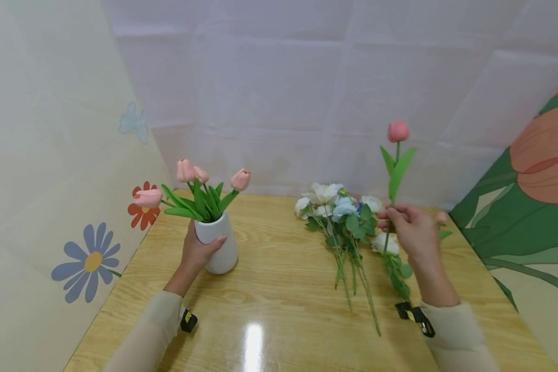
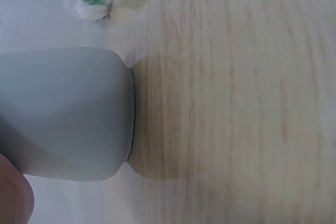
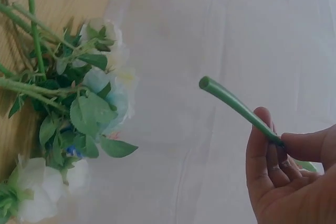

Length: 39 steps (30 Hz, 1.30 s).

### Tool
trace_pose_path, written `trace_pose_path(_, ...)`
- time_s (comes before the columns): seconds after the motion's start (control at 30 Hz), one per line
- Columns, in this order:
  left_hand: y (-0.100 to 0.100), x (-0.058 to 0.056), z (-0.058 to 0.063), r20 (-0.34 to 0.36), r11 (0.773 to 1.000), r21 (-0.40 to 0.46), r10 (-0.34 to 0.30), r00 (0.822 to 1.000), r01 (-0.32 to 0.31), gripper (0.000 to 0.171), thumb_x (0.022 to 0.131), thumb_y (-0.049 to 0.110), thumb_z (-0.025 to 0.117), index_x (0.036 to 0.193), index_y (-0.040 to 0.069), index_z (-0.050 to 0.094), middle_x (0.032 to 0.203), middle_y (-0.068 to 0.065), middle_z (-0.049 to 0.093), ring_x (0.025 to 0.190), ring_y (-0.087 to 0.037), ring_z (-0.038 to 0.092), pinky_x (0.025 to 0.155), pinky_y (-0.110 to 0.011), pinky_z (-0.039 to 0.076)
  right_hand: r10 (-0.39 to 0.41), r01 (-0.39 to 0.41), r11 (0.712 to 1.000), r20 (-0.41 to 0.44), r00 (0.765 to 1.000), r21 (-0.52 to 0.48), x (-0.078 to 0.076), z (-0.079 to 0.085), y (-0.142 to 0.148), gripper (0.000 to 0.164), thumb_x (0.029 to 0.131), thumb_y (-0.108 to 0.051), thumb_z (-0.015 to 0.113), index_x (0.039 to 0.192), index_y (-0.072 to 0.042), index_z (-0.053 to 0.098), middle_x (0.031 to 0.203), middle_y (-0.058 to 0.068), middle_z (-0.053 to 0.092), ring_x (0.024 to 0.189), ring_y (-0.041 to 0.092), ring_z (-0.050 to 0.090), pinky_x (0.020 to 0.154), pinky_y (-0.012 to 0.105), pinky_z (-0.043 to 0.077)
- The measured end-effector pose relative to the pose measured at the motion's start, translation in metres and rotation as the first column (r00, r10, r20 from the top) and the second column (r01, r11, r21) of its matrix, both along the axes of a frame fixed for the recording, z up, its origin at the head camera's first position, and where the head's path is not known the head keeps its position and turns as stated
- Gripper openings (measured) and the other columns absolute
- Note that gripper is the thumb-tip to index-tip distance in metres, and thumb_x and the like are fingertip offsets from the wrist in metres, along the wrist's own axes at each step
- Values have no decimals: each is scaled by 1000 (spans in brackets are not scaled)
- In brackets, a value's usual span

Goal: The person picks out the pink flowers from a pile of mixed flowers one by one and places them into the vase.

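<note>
On the left of the table stands a white vase (image 1: 221, 247), upright, with several light pink tulips (image 1: 240, 180) and their green leaves in it. My left hand (image 1: 201, 249) grips the vase from its left side, thumb across the front. In the left wrist view the vase (image 2: 68, 114) has its base on the wood, and part of a finger shows at the corner. My right hand (image 1: 414, 232) pinches a darker pink tulip (image 1: 398, 131) by its stem, bloom up, above the flowers at the right. The stem's cut end (image 3: 205, 82) points out past the fingers in the right wrist view.
A bunch of white and pale blue flowers (image 1: 344, 207) lies at the back centre-right, stems toward me. Beside it lies a white rose-like flower (image 1: 385, 244) with leaves. Another pink bloom (image 1: 442, 218) shows behind my right hand. White cloth (image 1: 269, 103) hangs behind the wooden table (image 1: 279, 289).
</note>
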<state>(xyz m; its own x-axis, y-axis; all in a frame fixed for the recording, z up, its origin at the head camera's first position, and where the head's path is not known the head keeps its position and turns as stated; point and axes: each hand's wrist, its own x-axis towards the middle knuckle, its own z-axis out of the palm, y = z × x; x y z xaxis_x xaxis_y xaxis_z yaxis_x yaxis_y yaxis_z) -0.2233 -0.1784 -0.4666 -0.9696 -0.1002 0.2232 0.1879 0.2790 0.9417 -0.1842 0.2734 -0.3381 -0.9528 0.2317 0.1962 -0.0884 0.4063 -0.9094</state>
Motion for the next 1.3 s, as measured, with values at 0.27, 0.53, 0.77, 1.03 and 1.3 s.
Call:
trace_pose_path(0.27, 0, 0, 0, -8, 1000, -4, 4, 1000, -4, 90, 82, 19, 80, 153, 6, 27, 138, -24, 51, 123, -42, 53, 101, -60, 45, 7, -8, 1000, -34, 999, -12, 1, 3, -13, 38, 106, -19, 52, 128, 12, 56, 84, -19, 69, 76, 2, 69, 73, 21, 58)
trace_pose_path(0.53, 0, 2, 2, -4, 1000, 4, -3, 1000, 3, 91, 83, 18, 80, 154, 5, 25, 139, -24, 50, 125, -40, 52, 103, -58, 44, 7, -8, 1000, -42, 999, -3, 2, 6, -24, 36, 105, -21, 55, 125, 9, 58, 85, -21, 70, 77, 0, 70, 74, 19, 58)
trace_pose_path(0.77, 0, 2, 3, 12, 1000, 11, -3, 1000, 3, 92, 82, 16, 80, 154, 5, 24, 140, -24, 50, 125, -39, 52, 103, -57, 44, 58, -64, 995, -78, 995, -79, 0, 7, -36, 28, 104, -13, 55, 120, 10, 59, 84, -18, 71, 75, 2, 70, 73, 20, 58)
trace_pose_path(1.03, 0, 2, 2, 0, 1000, 23, -10, 1000, 10, 91, 82, 17, 80, 154, 5, 26, 139, -23, 51, 125, -39, 52, 103, -57, 43, 89, -99, 991, -110, 990, -88, 0, 10, -51, 28, 103, -12, 58, 117, 11, 60, 86, -15, 73, 75, 3, 71, 72, 21, 58)
trace_pose_path(1.3, 1, 2, 3, -10, 1000, 27, -8, 1000, 8, 90, 83, 16, 80, 154, 6, 26, 139, -24, 50, 124, -40, 52, 103, -59, 43, 120, -130, 977, -73, 990, -168, -1, 12, -71, 28, 103, -9, 57, 121, 12, 58, 86, -11, 74, 77, 5, 71, 75, 24, 59)
